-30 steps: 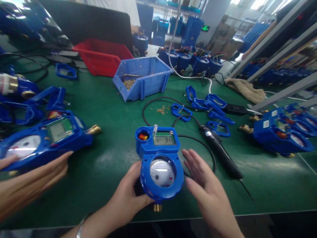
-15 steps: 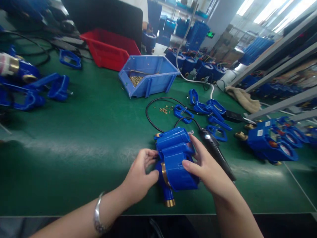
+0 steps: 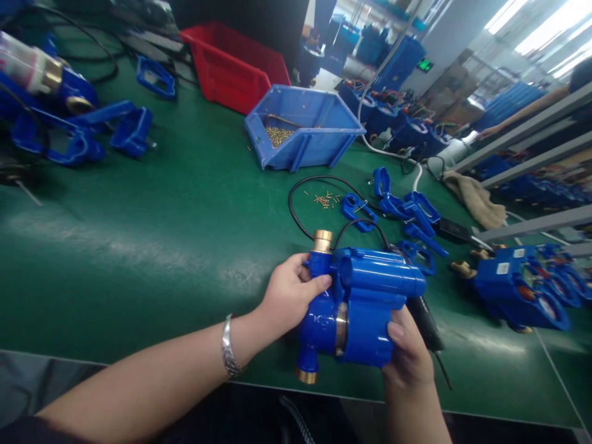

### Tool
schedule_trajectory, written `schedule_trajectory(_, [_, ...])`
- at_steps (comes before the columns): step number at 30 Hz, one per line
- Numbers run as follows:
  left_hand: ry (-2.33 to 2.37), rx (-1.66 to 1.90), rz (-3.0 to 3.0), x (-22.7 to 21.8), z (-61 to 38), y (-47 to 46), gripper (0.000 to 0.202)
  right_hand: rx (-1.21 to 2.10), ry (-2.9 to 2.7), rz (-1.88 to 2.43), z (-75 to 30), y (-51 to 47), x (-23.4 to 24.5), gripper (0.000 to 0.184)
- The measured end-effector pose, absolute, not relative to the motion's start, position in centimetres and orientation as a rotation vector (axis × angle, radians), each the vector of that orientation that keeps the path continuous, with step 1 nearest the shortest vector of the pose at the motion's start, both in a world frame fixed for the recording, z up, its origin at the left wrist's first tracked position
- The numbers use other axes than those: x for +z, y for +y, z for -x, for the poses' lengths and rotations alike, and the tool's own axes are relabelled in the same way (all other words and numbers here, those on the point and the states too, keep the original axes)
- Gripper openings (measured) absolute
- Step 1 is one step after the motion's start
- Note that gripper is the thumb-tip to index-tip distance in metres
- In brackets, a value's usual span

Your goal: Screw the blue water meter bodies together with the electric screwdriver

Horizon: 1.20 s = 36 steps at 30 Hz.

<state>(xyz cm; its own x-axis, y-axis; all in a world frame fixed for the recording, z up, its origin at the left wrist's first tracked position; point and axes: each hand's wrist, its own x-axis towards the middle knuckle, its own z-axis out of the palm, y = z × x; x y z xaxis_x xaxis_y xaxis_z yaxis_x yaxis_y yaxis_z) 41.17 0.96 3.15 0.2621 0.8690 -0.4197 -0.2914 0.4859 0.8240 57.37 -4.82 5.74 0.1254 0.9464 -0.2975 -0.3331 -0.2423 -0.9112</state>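
I hold a blue water meter (image 3: 365, 305) with brass end fittings above the near edge of the green table (image 3: 139, 246). Its back and underside face me, so the dial is hidden. My left hand (image 3: 289, 293), with a silver bracelet on the wrist, grips the meter's left end by the brass-tipped pipe. My right hand (image 3: 409, 357) is wrapped under its lower right side. A black electric screwdriver (image 3: 428, 330) lies on the table just behind my right hand, partly hidden by the meter.
A blue bin (image 3: 303, 126) holding small brass screws and a red bin (image 3: 234, 65) stand at the back. Loose screws (image 3: 324, 199) and blue plastic clips (image 3: 411, 213) lie mid-table. More blue meters (image 3: 518, 290) sit at the right, blue parts (image 3: 78, 132) at the left.
I have lifted the meter and turned it from dial-up onto its side, back toward me. The other person's hands and meter at the left have gone out of view.
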Motion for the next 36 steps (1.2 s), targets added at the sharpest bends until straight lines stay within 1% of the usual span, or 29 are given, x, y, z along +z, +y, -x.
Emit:
schedule_trajectory(3, [1.082,0.936,-0.821,4.4,-40.7,1.0,0.037,1.283,-0.53,1.277,-56.6,-5.2,4.5,0.059])
schedule_trajectory(6, [1.119,0.964,-0.93,5.7,-40.4,1.0,0.031,1.225,-0.394,1.303,-55.7,-5.2,3.6,0.067])
schedule_trajectory(9, [1.136,0.977,-1.005,6.3,-40.2,0.9,0.027,1.249,-0.373,1.262,-55.3,-5.3,3.1,0.072])
schedule_trajectory(16, [1.156,0.927,-1.126,6.7,-39.8,0.4,0.025,1.339,-0.421,1.151,-55.9,-6.3,1.6,0.064])
schedule_trajectory(19, [1.105,0.936,-1.094,7.0,-39.8,0.1,0.027,1.36,-0.413,1.137,-56.2,-6.4,1.2,0.063])
schedule_trajectory(23, [1.081,0.949,-0.998,7.1,-39.7,-0.3,0.031,1.337,-0.42,1.143,-56.2,-6.6,1.5,0.065])
schedule_trajectory(30, [1.037,0.973,-0.86,6.6,-39.2,-0.2,0.032,1.313,-0.44,1.115,-55.2,-6.9,3.6,0.053])
schedule_trajectory(36, [1.044,0.973,-0.945,7.1,-39.1,-0.2,0.035,1.333,-0.456,1.184,-54.7,-6.3,4.4,0.046])
